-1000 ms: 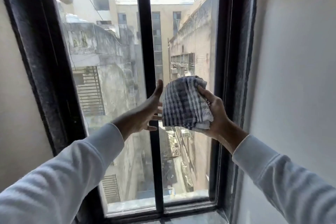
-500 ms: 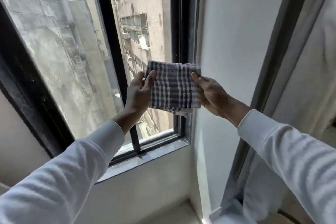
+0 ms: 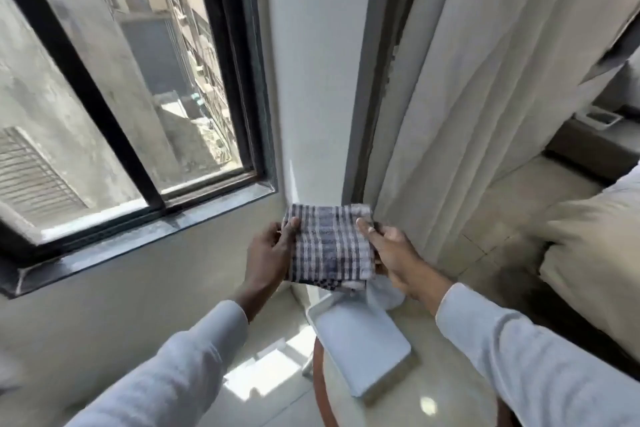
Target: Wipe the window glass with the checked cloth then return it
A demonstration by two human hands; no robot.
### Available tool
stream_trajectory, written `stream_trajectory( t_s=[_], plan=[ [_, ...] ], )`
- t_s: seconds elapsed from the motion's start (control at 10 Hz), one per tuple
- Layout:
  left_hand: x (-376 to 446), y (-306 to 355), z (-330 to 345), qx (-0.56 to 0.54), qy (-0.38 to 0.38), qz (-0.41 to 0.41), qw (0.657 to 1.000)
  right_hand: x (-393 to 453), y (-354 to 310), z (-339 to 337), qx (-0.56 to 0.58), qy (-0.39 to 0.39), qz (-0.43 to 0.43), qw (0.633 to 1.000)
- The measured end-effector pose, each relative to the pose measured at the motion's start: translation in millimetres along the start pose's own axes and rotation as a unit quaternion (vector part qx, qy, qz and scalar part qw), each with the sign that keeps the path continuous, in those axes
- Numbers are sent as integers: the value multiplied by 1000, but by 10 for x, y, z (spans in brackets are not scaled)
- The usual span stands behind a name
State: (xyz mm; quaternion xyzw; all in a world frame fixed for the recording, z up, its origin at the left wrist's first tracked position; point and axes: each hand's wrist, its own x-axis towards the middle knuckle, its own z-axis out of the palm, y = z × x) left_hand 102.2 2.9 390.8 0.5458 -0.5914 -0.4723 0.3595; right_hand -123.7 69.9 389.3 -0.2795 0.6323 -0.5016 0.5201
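The checked cloth (image 3: 330, 246), blue and white and folded into a square, is held flat between both hands in front of the white wall corner. My left hand (image 3: 268, 253) grips its left edge and my right hand (image 3: 389, 250) grips its right edge. Up to the left is the window glass (image 3: 114, 87) in a black frame, well away from the cloth. Directly below the cloth a white tray (image 3: 360, 343) rests on a round table.
A black window sill (image 3: 138, 236) runs along the left. White curtains (image 3: 485, 87) hang at the right beside a dark door frame. A beige cushion or bed edge (image 3: 588, 246) lies at far right. The round table (image 3: 322, 388) has a reddish rim.
My view has swung down and right, away from the glass. The cloth left the pane, my left hand took its other edge, and both hands lowered it above the white tray.
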Motion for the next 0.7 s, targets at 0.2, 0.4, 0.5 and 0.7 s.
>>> stream_trajectory(
  t_s=[0.2, 0.4, 0.5, 0.7],
  plan=[
    [-180, -1407, 994, -14, -90, -173, 981, 353, 1544, -740, -38, 23, 124, 991],
    [-46, -2492, 1606, -37, -126, -224, 966, 835, 2671, -963, -93, 50, 148, 983],
    [85, -2845, 1820, -18, -106, -213, 971, 1125, 2979, -993, -115, 68, 143, 981],
    [227, -3321, 2041, 293, -24, -154, 943, 1501, 3403, -1002, -232, 155, 206, 938]
  ],
)
